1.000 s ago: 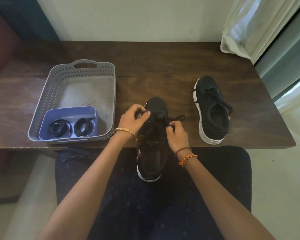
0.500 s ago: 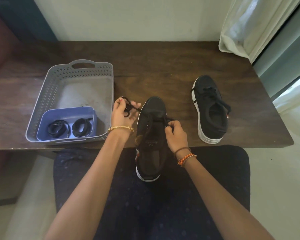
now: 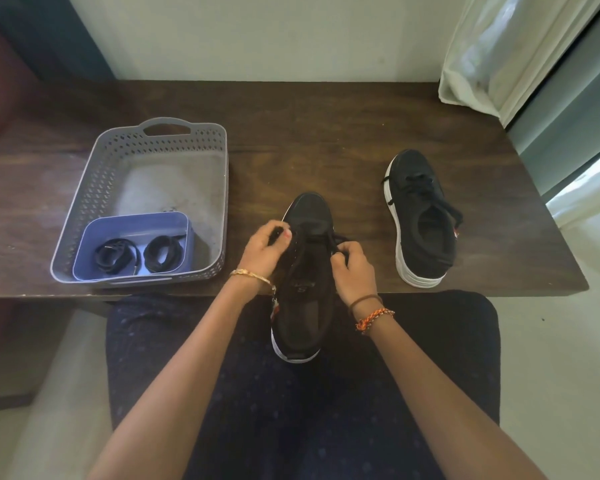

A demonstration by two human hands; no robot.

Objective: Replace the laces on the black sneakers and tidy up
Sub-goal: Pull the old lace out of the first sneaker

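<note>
Black lace (image 3: 333,241) was pinched in both my left hand (image 3: 269,245) and right hand (image 3: 352,268) over the near sneaker (image 3: 305,271) at the tabletop (image 3: 309,140) edge, while the second sneaker (image 3: 421,220) sat laced and two coiled laces (image 3: 137,254) waited unused, so I judged the job barely begun.

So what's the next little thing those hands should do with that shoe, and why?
Probably draw the lace out of another eyelet. Both hands, left hand and right hand, pinch it on the near sneaker, which looks partly laced.
</note>
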